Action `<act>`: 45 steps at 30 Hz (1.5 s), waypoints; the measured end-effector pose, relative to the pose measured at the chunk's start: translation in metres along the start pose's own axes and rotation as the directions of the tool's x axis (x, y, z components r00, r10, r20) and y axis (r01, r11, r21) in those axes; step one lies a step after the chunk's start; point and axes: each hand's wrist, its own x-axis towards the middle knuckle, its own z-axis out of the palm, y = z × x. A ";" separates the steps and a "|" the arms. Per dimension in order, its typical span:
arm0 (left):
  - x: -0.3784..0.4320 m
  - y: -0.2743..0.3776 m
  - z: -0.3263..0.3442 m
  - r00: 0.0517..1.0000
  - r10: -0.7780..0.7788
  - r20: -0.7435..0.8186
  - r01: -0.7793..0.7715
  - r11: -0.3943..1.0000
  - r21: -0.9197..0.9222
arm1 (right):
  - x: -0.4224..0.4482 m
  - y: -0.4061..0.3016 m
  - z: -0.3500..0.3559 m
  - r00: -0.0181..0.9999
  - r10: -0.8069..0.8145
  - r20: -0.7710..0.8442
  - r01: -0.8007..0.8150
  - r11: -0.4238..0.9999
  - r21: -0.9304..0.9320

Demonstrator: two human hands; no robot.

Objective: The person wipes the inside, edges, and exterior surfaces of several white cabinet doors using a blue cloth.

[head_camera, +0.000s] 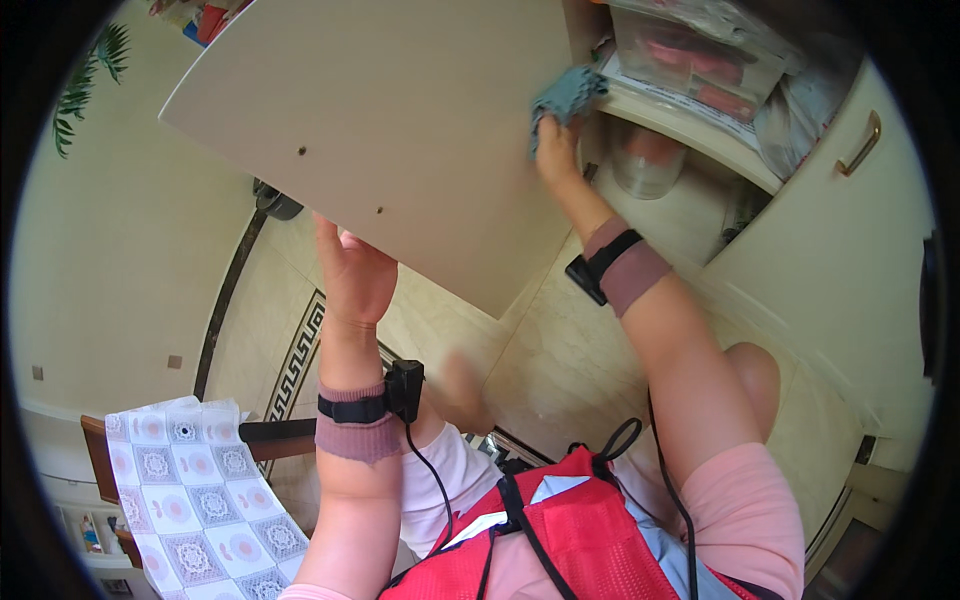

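An open cream cabinet door [427,112] spans the upper middle, its inner face towards me with two small screw heads showing. My left hand [356,277] grips the door's lower edge; its fingertips are hidden behind the panel. Bunched in my right hand [559,154] is a blue-green cloth [571,94], which lies against the door's inner face near the hinge side. Just right of the cloth begins a cabinet shelf [690,139].
On the shelf stands a clear plastic box [697,60] with pinkish contents, beside a plastic bag [799,112]. Below sits a clear jar [649,165]. A second door [832,232] with a brass handle [859,142] is at right. A patterned cloth [202,510] drapes at lower left.
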 end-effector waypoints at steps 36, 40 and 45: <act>0.011 -0.007 0.005 0.998 0.023 0.058 -0.028 0.997 0.078 | -0.012 0.091 -0.028 0.937 0.270 0.223 -0.260 0.963 -0.074; 0.022 -0.008 -0.015 0.975 0.011 0.222 -0.006 1.000 -0.024 | -0.030 0.089 -0.016 0.931 0.328 0.160 -0.325 0.945 -0.045; 0.016 -0.010 -0.002 0.996 0.017 0.090 -0.015 1.000 -0.018 | -0.132 0.030 0.026 0.980 0.160 0.117 -0.154 0.986 -0.062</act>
